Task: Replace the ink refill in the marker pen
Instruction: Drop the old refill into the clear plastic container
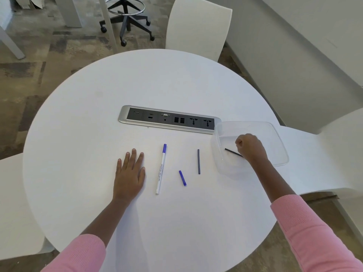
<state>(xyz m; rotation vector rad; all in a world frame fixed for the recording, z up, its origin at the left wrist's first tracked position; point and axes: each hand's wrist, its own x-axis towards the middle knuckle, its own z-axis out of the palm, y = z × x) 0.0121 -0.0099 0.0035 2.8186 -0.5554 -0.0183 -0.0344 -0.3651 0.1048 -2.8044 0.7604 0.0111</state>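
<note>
1. Marker pen (161, 168): it lies on the white round tabletop (98, 134), just right of the left hand, blue tip end pointing away from the person. Its rear end looks open, and the small blue end plug (182, 178) lies apart to its right. The barrel is judged light, stiff and smooth, and liable to roll. Take hold at mid-barrel, across its width.

2. Dark refill (198, 161) on the tabletop: a thin straight rod lying between the end plug and the clear plastic container (279, 146), touching neither. It is judged very light and fairly stiff, but easily bent or crushed if pinched hard, and it may mark the fingers with ink. Pinch it near one end, leaving most of the length free for insertion.

3. Second dark refill (232, 152): it sits inside the container, one end at the right hand. Whether this is the spent or the fresh one cannot be told.

4. Right hand (250, 147): reached over the near wall into the container, wrist bent down, fingers curled closed. It appears to pinch the end of the second refill, though the contact itself is hidden behind the knuckles.

5. Left hand (130, 173): flat on the tabletop, palm down, fingers spread and extended, holding nothing. It lies just beside the marker pen, not touching it.
</note>
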